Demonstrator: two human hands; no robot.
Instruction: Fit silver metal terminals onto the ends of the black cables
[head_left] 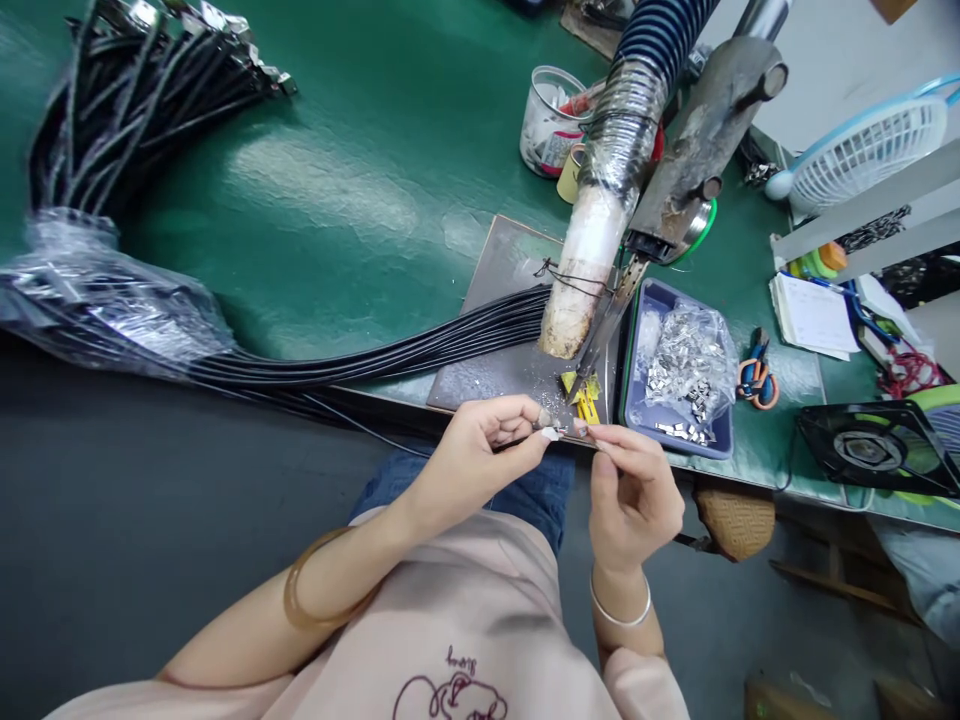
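My left hand [499,440] is closed, with thumb and finger pinching the end of a thin black cable. A small whitish, shiny tip [553,433] pokes out of its fingertips. A loose black cable [367,430] runs from the left toward that hand and passes behind it. My right hand [637,490] is also closed, thumb and finger pinched together just right of the tip. Something tiny sits at its fingertips, too small to name. Beyond both hands, a yellow piece [585,400] lies on a grey board [487,375] among pale crumbs.
A taped duct hose [589,240] and a stained metal holder [709,150] hang over the board. A bundle of black cables [375,360] crosses the green table. Right of it stand a bin [636,410] of small metal parts, pliers [757,375] and a black fan [870,450].
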